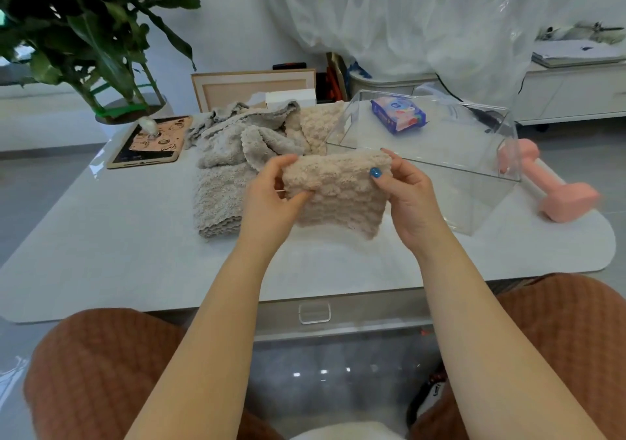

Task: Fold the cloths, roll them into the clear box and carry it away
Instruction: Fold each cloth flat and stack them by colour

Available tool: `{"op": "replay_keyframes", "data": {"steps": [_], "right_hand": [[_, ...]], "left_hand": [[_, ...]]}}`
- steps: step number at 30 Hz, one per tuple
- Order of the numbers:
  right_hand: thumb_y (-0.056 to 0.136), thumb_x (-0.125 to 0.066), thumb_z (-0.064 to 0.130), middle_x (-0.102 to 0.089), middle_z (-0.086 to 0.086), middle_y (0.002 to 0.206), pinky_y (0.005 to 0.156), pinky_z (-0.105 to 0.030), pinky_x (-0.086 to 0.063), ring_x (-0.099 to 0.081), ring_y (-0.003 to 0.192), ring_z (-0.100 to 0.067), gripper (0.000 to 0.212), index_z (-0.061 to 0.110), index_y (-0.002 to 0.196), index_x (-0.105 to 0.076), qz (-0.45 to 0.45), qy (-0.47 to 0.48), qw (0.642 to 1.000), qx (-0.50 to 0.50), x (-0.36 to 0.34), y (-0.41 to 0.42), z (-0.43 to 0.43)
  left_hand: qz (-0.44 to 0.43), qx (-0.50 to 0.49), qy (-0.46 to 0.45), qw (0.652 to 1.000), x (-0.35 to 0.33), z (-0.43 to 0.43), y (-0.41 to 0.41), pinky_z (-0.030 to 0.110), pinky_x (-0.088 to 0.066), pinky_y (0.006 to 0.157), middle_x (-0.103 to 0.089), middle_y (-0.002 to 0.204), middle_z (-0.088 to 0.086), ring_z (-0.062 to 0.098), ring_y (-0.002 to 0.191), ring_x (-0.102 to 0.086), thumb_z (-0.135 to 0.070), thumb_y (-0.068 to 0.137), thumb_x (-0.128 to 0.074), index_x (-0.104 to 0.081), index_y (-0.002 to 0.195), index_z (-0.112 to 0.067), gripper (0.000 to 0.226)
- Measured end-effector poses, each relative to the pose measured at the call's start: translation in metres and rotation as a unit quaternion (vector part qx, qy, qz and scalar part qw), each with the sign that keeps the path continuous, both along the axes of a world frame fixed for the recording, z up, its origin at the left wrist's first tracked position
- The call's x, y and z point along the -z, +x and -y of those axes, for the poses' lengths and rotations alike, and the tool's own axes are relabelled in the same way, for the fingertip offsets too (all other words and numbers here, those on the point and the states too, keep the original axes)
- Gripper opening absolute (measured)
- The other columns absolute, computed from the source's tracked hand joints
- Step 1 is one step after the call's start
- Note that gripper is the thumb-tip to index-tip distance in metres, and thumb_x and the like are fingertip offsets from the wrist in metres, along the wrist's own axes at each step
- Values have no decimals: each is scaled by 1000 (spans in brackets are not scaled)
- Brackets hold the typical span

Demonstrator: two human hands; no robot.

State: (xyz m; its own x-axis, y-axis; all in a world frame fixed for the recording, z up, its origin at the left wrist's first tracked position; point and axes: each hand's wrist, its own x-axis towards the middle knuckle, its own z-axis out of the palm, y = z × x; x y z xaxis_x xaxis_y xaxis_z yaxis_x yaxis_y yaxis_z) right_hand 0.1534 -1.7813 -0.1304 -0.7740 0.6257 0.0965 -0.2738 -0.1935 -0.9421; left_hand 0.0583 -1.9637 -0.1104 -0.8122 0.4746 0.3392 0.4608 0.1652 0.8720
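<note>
A folded beige fluffy cloth (338, 192) hangs in the air above the white table (135, 236). My left hand (271, 195) pinches its left edge and my right hand (406, 189) grips its right edge. Behind my hands stands the clear box (474, 182), empty, at the right of the table. A folded grey cloth (220, 199) lies flat to the left. Behind it sits a heap of loose grey cloths (237, 131), with another beige cloth (318, 124) beside it.
A pink dumbbell (555, 192) lies right of the box. A blue wipes pack (398, 114) sits behind the box. A tablet (152, 141) and a potted plant (101, 50) stand at the back left. My knees are under the table's near edge.
</note>
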Motion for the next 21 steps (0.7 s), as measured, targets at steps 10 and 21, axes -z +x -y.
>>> {"op": "replay_keyframes", "data": {"steps": [10, 21], "right_hand": [[85, -67, 6, -66, -7, 97, 70, -33, -57, -67, 81, -20, 19, 16, 101, -62, 80, -32, 995, -51, 8, 6, 2], [91, -57, 7, -59, -1, 93, 58, -24, -46, -60, 77, -13, 29, 19, 116, -47, 381, 45, 917, -106, 66, -4, -2]], "left_hand": [[340, 53, 68, 936, 27, -17, -6, 37, -56, 85, -71, 109, 4, 20, 98, -69, -25, 88, -67, -64, 113, -19, 26], [347, -61, -40, 935, 106, -32, 3, 30, -55, 78, -50, 110, 0, 12, 90, -59, -7, 90, -61, -16, 143, -16, 70]]}}
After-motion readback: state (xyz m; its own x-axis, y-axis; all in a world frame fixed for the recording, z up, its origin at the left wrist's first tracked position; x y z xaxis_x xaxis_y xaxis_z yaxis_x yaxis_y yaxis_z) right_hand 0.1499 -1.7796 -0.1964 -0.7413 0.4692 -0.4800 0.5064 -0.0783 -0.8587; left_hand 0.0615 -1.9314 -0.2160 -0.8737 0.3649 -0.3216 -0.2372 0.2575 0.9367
